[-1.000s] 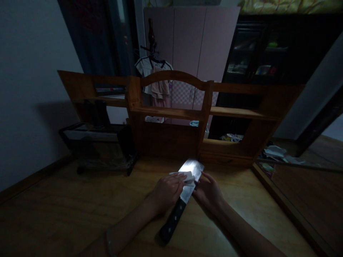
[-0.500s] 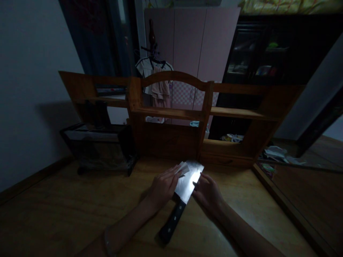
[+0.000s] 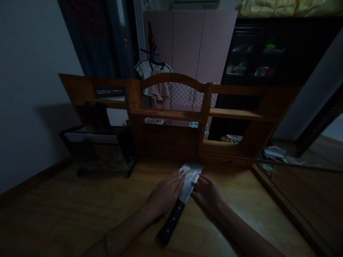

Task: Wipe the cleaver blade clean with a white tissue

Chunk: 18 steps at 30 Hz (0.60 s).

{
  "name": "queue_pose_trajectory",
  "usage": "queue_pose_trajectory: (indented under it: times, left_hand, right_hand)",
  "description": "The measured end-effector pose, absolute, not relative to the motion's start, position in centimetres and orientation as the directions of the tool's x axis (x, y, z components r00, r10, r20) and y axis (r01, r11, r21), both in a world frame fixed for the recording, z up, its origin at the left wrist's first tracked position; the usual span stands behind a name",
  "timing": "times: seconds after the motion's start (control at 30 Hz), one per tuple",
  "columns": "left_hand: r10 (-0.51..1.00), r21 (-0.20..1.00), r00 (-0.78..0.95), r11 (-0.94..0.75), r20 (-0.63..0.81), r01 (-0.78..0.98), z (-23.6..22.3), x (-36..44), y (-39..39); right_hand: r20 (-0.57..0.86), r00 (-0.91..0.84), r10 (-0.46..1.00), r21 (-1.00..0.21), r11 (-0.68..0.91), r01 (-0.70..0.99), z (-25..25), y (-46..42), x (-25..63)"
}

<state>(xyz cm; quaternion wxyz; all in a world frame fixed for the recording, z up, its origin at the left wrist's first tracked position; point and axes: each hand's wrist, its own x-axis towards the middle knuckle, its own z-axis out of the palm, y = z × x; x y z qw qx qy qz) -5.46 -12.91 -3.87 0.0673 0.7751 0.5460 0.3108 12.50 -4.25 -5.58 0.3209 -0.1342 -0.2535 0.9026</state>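
A kitchen cleaver (image 3: 187, 192) with a broad shiny blade and a black riveted handle (image 3: 173, 221) lies at a slant before me, its handle toward me. My left hand (image 3: 167, 191) is laid over the blade's left side, fingers together, pressing a thin white tissue (image 3: 184, 174) against the metal. Most of that tissue is hidden under the fingers. On the other side, my right hand (image 3: 207, 192) grips the blade's right edge with bent fingers; the fingertips are partly hidden. Neither hand touches the handle.
The cleaver is over a wooden tabletop (image 3: 80, 214). Behind it stands a wooden shelf unit (image 3: 171, 114). At left is a dark glass-sided case (image 3: 99, 150) with black objects on top. A raised wooden edge (image 3: 284, 203) runs along the right side.
My left hand has slid slightly up and across the blade, covering more of the tissue. The bright glare on the blade has dimmed. My right hand has hardly moved.
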Motion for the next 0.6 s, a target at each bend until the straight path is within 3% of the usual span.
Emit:
queue_pose_trajectory:
  times: [0.1,0.2,0.33,0.43,0.5,0.6]
  left_hand:
    - [0.923,0.607,0.07,-0.305,0.379,0.734,-4.1,-5.7,-12.7]
    - [0.938,0.791,-0.058,-0.253,0.341,0.557,-3.5,-5.5,-12.7]
    - [0.964,0.968,-0.089,-0.251,0.252,0.024,-2.9,-5.3,-12.6]
    - [0.987,0.944,-0.015,-0.159,0.162,-0.289,-3.4,-5.2,-12.1]
    - [0.981,0.938,0.018,-0.179,0.192,-0.296,-3.8,-4.9,-11.9]
    - [0.967,0.959,0.031,-0.248,0.255,-0.138,-3.8,-4.5,-12.3]
  right_hand:
    - [-0.074,-0.758,0.649,-0.554,-0.658,-0.509,-5.7,-4.3,12.5]
    - [-0.058,-0.753,0.656,-0.572,-0.64,-0.513,-5.6,-4.5,12.6]
    - [-0.064,-0.746,0.663,-0.615,-0.615,-0.494,-5.4,-4.6,12.5]
    - [-0.061,-0.737,0.673,-0.642,-0.592,-0.487,-5.5,-4.5,12.3]
    - [-0.056,-0.735,0.676,-0.65,-0.583,-0.487,-5.6,-4.5,12.1]
    - [-0.045,-0.726,0.687,-0.709,-0.534,-0.461,-5.7,-4.7,11.9]
